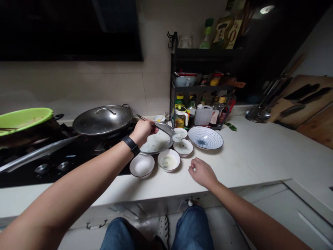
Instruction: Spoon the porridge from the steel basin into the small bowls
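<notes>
Kitchen light falls across a pale desk (241, 163) beside a black gas hob (44, 166). Fingers (150, 127) of the left hand (142, 132) close firmly round the handle of a metal spoon (164, 129), its far end reaching across a wide white plate (154, 144) smeared with leftovers, close to a small white dish (180, 132). With the spoon held over the crockery, any move from here must clear those rims. The right hand (201, 172) lies apart on the desk, its fingers loosely curled and holding nothing, near a white bowl with pale residue (168, 160). Another white bowl (142, 165) sits to its left. Farther out are a blue-striped bowl (205, 138), a lidded wok (102, 119) on the hob and a rack of bottled condiments (200, 86).
</notes>
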Demonstrator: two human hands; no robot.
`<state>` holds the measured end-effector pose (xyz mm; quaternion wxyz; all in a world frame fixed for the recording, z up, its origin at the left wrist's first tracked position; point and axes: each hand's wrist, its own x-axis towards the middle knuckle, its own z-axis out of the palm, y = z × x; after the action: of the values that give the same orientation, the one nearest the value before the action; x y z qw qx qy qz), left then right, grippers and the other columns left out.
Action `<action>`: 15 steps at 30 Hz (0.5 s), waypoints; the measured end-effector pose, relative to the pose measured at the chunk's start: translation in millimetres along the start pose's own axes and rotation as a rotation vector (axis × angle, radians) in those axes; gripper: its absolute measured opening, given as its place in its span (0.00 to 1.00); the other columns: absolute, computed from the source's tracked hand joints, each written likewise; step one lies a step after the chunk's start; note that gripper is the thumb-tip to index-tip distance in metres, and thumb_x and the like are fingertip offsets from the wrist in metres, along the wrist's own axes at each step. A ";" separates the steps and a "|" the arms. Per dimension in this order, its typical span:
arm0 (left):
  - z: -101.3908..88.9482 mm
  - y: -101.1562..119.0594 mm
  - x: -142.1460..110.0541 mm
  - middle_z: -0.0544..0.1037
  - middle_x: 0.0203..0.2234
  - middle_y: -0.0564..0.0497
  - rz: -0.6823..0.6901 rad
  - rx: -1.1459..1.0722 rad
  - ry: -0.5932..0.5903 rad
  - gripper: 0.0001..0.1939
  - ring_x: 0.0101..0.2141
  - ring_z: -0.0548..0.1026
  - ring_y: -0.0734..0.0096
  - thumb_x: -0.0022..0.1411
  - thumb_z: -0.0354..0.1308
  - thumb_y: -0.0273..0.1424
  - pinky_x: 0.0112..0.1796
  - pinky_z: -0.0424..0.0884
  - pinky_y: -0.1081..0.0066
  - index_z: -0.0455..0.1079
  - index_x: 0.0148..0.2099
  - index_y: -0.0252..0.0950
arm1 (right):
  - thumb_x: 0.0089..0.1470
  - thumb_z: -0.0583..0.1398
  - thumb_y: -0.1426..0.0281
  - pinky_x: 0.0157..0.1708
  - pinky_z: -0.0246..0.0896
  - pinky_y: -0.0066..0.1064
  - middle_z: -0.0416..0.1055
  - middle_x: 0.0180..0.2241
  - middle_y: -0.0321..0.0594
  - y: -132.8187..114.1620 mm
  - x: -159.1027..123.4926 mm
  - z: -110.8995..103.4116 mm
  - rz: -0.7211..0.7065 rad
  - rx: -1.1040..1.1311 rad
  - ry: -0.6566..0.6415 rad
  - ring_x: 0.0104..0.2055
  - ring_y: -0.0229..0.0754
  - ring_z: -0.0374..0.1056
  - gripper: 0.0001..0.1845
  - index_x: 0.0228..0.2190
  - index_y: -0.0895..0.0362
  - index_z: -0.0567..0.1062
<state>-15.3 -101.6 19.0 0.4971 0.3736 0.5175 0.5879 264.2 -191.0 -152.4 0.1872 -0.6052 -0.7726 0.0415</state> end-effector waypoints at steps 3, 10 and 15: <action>16.3 -15.6 -6.7 0.71 0.18 0.54 0.021 0.063 -0.043 0.08 0.19 0.73 0.70 0.55 0.60 0.20 0.27 0.74 0.69 0.65 0.31 0.35 | 0.58 0.58 0.73 0.37 0.49 0.33 0.69 0.33 0.37 -0.9 -0.1 -1.1 0.005 0.003 -0.007 0.37 0.41 0.64 0.07 0.27 0.54 0.67; 27.0 -41.1 -30.5 0.76 0.23 0.51 0.582 0.689 -0.306 0.07 0.26 0.76 0.66 0.67 0.52 0.29 0.32 0.71 0.68 0.69 0.36 0.38 | 0.58 0.58 0.72 0.38 0.50 0.33 0.71 0.34 0.38 -2.8 0.3 -2.7 0.018 -0.003 -0.027 0.37 0.41 0.65 0.06 0.28 0.54 0.69; 16.4 -40.0 -56.5 0.79 0.33 0.45 1.163 1.049 -0.664 0.08 0.35 0.77 0.64 0.70 0.50 0.28 0.39 0.72 0.67 0.70 0.40 0.37 | 0.58 0.59 0.72 0.38 0.50 0.32 0.71 0.34 0.38 -2.2 0.3 -2.6 0.022 0.000 -0.031 0.38 0.41 0.65 0.05 0.29 0.54 0.69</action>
<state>21.1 -153.7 -12.9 0.0043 0.9153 0.2757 0.2936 263.0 -191.7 -149.2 0.1747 -0.6131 -0.7686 0.0528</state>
